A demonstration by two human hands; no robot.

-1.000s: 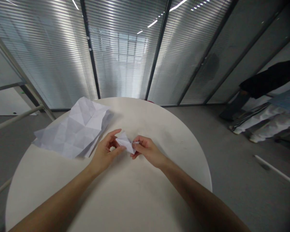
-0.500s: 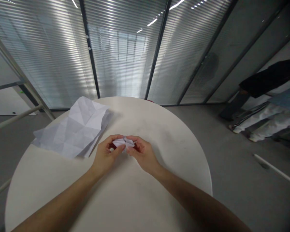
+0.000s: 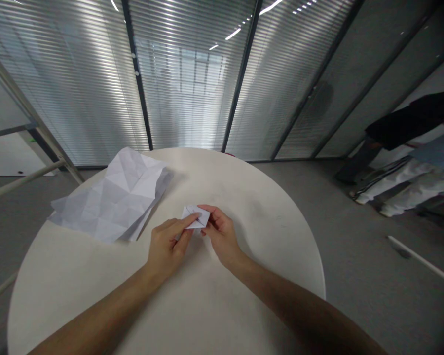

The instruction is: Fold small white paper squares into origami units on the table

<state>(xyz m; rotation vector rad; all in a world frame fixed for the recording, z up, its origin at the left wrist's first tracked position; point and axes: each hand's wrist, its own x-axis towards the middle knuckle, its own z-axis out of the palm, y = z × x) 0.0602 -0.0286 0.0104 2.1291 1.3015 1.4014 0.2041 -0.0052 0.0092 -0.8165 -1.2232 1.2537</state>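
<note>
A small folded white paper (image 3: 202, 217) is held between my two hands, over the middle of the round table. My left hand (image 3: 170, 241) grips its left side, with the index finger lying across the upper face. My right hand (image 3: 222, 234) pinches the right edge between thumb and fingers. Creased white sheets (image 3: 114, 197) lie to the left of the hands, overlapping each other near the table's far left edge.
The round white table (image 3: 281, 222) fills the centre. Pale metal bars (image 3: 48, 133) stand at the left. Beyond the table is a glass wall with blinds (image 3: 188, 88). People (image 3: 414, 148) stand at the far right.
The folded paper has been turned and shows a flatter, wider face. My left index finger has moved onto its top, and my left hand has shifted slightly lower.
</note>
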